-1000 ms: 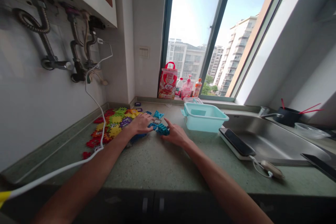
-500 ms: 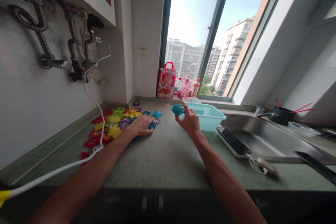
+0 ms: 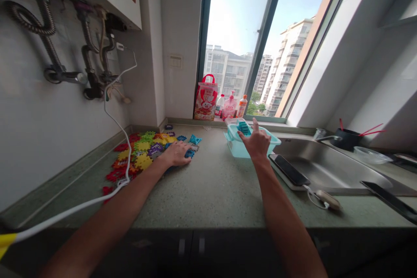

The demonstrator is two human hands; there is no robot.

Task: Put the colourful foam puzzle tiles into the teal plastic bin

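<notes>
Your right hand (image 3: 257, 141): part-closed on teal pieces (image 3: 243, 128) over the tub (image 3: 237, 150), forefinger raised | your left hand (image 3: 177, 154): palm down, fingers loosely bent at the colourful pile (image 3: 143, 161)'s right edge; cannot tell if it grips anything
</notes>
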